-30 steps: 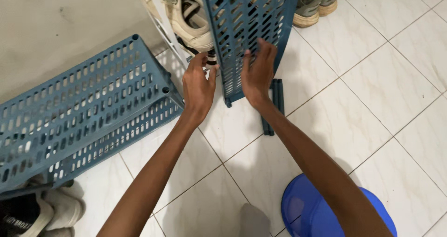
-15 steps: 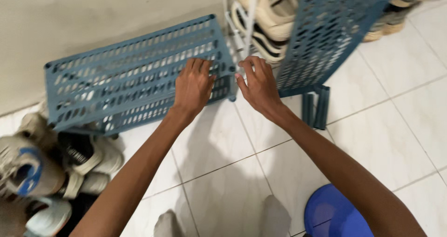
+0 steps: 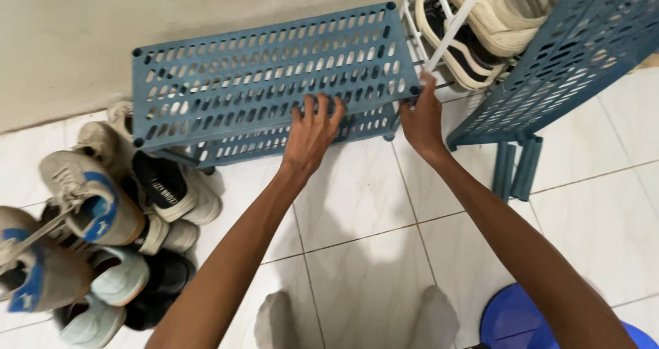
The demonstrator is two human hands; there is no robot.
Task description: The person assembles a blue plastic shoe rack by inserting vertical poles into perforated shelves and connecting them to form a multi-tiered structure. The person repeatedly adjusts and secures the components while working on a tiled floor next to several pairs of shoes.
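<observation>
A blue plastic shelf rack with many small slots (image 3: pixel 268 81) stands low on the white tiled floor (image 3: pixel 357 205), close to the pale wall (image 3: pixel 137 13). The left hand (image 3: pixel 312 133) lies flat on the front edge of the rack's top, fingers spread wide, so its grip is open and it only presses down. The right hand (image 3: pixel 422 119) is at the rack's right front corner; its fingers seem to curl around the corner post, but the view there is poor, so I cannot tell if its grip is closed. Just to the right, a second blue slotted plastic panel (image 3: pixel 563 61) leans at a tilt, and a few short blue plastic tubes (image 3: pixel 518 167) lie on the floor under its lower edge. Behind the right hand, a white wire shoe stand (image 3: pixel 446 33) holds cream and black shoes (image 3: pixel 494 19). A pile of sneakers in white, blue and black (image 3: pixel 96 232) sits on the floor to the left. A round blue plastic thing (image 3: pixel 528 321) shows at the bottom right.
</observation>
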